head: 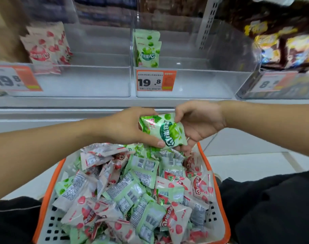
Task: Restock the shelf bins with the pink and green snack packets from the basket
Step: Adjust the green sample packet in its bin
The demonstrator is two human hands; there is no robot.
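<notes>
Far left, a clear plastic bin (80, 81) holds upright pink packets (46, 48); the bin to its right (194, 83) holds green ones (147, 48). Above the near orange-rimmed basket (50, 187), heaped with crinkly packets (132, 194), left hand (127, 127) and right hand (201, 120) both pinch one glossy green packet (165, 131).

I see a pale tiled floor (247, 155) below a white shelf edge (97, 103), a perforated grey upright (209, 22), and orange price tags (156, 80) under even store lighting.
</notes>
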